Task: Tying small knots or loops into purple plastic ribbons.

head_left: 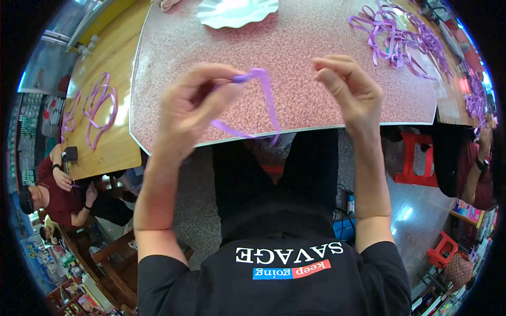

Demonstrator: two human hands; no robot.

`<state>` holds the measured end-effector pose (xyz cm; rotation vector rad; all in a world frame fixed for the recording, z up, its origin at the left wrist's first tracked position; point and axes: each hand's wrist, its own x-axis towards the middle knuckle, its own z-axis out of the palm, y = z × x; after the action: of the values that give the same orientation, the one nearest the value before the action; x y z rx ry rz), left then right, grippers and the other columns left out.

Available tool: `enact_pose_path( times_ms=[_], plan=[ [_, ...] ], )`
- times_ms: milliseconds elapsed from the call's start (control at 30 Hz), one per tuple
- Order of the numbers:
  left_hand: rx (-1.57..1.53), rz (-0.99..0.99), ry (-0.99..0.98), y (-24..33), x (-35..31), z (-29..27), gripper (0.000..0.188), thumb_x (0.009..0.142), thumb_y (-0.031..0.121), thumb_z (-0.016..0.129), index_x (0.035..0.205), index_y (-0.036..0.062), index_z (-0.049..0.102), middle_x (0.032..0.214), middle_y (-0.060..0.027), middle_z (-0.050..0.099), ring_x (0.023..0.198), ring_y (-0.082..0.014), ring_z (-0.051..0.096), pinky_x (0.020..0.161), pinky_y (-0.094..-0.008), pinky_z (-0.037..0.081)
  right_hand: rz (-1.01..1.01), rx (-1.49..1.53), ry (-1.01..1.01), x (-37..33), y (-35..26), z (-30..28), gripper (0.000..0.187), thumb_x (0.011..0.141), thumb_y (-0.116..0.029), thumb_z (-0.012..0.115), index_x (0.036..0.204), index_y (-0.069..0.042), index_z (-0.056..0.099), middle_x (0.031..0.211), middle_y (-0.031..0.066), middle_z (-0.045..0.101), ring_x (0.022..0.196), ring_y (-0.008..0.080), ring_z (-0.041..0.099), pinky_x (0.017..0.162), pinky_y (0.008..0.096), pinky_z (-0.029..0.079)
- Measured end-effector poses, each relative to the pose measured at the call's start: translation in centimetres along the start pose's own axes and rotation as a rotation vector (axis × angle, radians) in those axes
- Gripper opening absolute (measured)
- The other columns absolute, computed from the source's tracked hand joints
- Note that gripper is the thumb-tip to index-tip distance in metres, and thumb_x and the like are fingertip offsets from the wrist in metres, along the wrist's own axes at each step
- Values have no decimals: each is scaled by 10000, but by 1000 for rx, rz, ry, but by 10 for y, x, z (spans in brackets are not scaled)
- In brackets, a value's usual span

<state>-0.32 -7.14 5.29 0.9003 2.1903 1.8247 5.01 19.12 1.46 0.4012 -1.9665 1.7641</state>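
Note:
My left hand (192, 100) is closed in a pinch on a purple ribbon (268, 97) above the front edge of the pink speckled table. From the fingertips the ribbon runs right, bends sharply, drops toward the table edge and loops back under the hand. To the right, apart from the ribbon, my right hand (350, 89) is raised with its fingers curled and the thumb close to the forefinger. Whether something thin sits between those fingertips I cannot make out. Both hands are slightly blurred.
A white wavy-edged dish (237, 16) stands at the far side of the table. Tangled purple ribbons (392, 37) lie at the far right, and looped ribbons (100, 108) on the wooden table at left. Seated people flank me; a red stool (416, 163) stands at right.

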Motion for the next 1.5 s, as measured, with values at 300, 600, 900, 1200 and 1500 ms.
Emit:
enact_pose_path(
  times_ms=[300,600,900,1200,1500],
  plan=[
    [746,-162,534,-71,-8,-306,337,933,202,645,1182,-23,619,1067,-103,672,972,-136,619,860,-255,481,257,-762,179,30,35,-142,204,908,-170,671,1035,-16,712,793,7,661,697,60,577,632,218,483],
    [1393,-166,575,-92,-16,-335,567,926,275,637,1363,-46,468,1325,-199,540,1205,-297,525,1053,-353,378,-52,-1161,-165,62,58,-178,193,881,-50,578,1022,-54,709,938,90,685,854,214,659,753,337,511],
    [642,63,102,-16,3,-65,368,903,217,649,1241,78,606,1341,-104,530,1236,-231,492,999,-380,406,-19,-1333,-396,64,45,-155,82,838,-107,641,901,-59,662,1070,72,593,916,263,623,797,373,491],
    [-91,-140,-270,-30,53,57,415,986,246,554,1271,-53,514,1204,-189,584,1067,-225,610,872,-345,526,-324,-950,-218,53,14,-69,133,781,-80,726,895,-44,668,1067,92,610,976,256,600,805,364,485],
    [-160,-255,-337,-21,87,95,282,1006,233,525,1074,-22,623,874,-80,677,667,-107,624,613,-241,513,-285,-672,-244,36,3,-47,169,826,55,666,983,-4,683,1004,117,653,917,216,649,749,301,523]
  ],
)
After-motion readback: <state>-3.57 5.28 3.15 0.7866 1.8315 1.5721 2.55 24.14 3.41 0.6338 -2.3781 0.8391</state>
